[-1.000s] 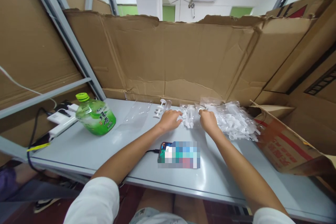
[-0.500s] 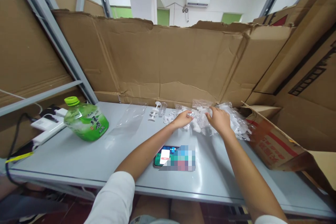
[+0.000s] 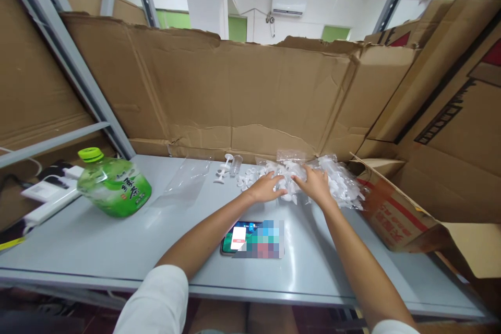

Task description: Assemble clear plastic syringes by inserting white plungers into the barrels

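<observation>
Both hands are at the pile of clear bags point(image 3: 346, 188) holding white parts, toward the rear of the tabletop point(image 3: 188, 245), right of centre. Left hand point(image 3: 269, 187): at the pile's left portion, grip partly wide, thumb apart from the fingers. Right hand point(image 3: 316, 183): over the middle of the pile, grip also partly wide, thumb apart from the fingers. Whether either hand touches only film or also parts cannot be told.

Left of the pile lie small loose pieces point(image 3: 245, 181), a clear cylinder point(image 3: 236, 165) and, just beside it, white plungers point(image 3: 221, 173). Farther left, a flat clear bag point(image 3: 190, 173) lies near the upright cardboard point(image 3: 238, 88). A phone point(image 3: 239, 240), screen lit and partly pixelated, lies nearer the person. A green bottle point(image 3: 117, 188) stands at left; an open box point(image 3: 395, 209) rests at right.
</observation>
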Demonstrator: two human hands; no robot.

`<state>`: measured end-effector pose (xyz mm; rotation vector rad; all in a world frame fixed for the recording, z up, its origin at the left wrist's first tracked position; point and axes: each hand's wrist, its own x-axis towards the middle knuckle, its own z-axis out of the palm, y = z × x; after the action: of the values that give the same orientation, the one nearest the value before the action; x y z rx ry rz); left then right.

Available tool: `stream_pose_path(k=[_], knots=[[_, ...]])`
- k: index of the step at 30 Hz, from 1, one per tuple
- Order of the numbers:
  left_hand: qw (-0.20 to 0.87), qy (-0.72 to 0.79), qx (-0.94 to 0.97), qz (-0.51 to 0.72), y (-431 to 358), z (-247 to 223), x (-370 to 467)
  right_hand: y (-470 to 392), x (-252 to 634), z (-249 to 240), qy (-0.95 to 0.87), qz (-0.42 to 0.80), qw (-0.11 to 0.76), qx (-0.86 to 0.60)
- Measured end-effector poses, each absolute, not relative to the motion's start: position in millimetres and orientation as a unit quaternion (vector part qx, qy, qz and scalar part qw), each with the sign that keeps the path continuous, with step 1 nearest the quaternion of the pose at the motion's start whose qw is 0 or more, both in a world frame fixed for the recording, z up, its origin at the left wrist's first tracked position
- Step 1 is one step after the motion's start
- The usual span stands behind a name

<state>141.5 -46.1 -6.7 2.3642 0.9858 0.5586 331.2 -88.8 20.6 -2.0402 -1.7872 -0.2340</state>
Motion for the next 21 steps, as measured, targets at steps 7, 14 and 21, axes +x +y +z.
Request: stream_pose_path(k=[7, 14, 21], knots=[[0.308, 0.322, 0.86, 0.25, -55, -20, 171, -98, 340, 16, -0.653, -0.105, 0.358, -0.659], [0.396, 0.322, 0.794, 0.33, -47, -29, 197, -109, 347, 24, -0.617, -0.138, 0.49, -0.599], [0.502, 0.335, 0.655, 0.454, -26, 3, 159, -126, 333, 25, -0.616, -0.094, 0.559, -0.547]])
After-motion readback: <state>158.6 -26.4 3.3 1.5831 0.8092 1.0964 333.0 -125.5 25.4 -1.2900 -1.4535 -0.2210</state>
